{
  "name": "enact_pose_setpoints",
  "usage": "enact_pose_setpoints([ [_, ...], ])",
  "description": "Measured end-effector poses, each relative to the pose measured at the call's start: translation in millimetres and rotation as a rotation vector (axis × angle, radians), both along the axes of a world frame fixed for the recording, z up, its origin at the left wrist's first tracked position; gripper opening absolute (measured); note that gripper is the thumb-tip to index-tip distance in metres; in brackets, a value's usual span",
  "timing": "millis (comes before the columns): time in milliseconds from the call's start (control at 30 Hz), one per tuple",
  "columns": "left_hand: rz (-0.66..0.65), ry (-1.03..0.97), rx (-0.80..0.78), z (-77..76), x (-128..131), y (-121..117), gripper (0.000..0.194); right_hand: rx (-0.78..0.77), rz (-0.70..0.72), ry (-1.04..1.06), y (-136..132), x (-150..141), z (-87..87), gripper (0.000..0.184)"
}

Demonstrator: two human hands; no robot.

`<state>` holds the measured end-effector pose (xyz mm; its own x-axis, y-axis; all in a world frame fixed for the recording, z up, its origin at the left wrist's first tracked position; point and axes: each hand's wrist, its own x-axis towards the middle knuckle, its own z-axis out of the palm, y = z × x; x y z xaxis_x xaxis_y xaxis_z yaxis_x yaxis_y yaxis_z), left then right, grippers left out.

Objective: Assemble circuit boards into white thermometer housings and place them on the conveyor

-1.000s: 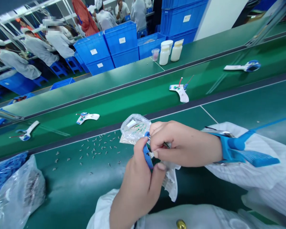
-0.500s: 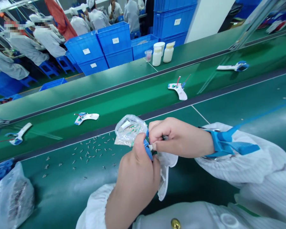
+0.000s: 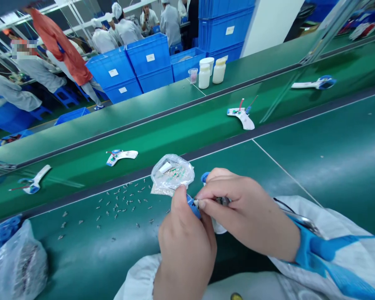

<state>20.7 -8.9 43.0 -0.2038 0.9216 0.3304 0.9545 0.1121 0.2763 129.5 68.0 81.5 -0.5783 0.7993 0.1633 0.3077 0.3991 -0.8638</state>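
The left hand (image 3: 186,243) grips a blue plastic part (image 3: 193,206), angled far-left to near-right. Right fingers (image 3: 215,187) pinch a small metal part (image 3: 196,203) against it. Green worktop (image 3: 315,175) stretches rightward.

**Hands Close In Together, Fingers Curled in a Tight Pinch**

The left hand (image 3: 186,246) rose from below with its thumb (image 3: 178,200) upright and its fingers curled out of sight. The right hand (image 3: 246,212) reached in from the side, its fingers bent and closed in a pinch, the fingertips (image 3: 203,203) just beside the left thumb.
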Motion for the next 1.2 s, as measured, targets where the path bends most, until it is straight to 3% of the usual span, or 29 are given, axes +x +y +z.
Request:
enact_pose_setpoints([
  [200, -0.008, 0.137, 0.059, -4.8, -1, -1, 0.051, 0.113, -0.034, -0.04, -10, -1, -1.2, 0.029],
  [433, -0.042, 0.157, 0.073, -3.4, -3, -4, 0.052, 0.067, -0.009, -0.038, -15, -1, 4.4, 0.028],
  [667, 0.005, 0.155, 0.091, -6.6, 2, -6, 0.051, 0.08, -0.031, -0.032, -21, 3, 6.9, 0.027],
  [767, -0.042, 0.037, -0.03, -1.5, -6, -4, 0.047, 0.036, 0.007, -0.088, -17, 4, 2.6, 0.025],
  [933, -0.162, -0.414, -0.348, 10.8, -16, 4, 0.038, -0.123, 0.076, -0.206, -1, 10, -3.5, 0.025],
  [1067, -0.073, -0.618, -0.258, 1.7, -7, 12, 0.051, -0.243, 0.081, -0.18, 27, 15, -16.5, 0.024],
  [1200, -0.01, -0.813, -0.034, -10.1, -6, 20, 0.073, -0.227, -0.148, -0.204, 97, 16, -42.2, 0.015],
])
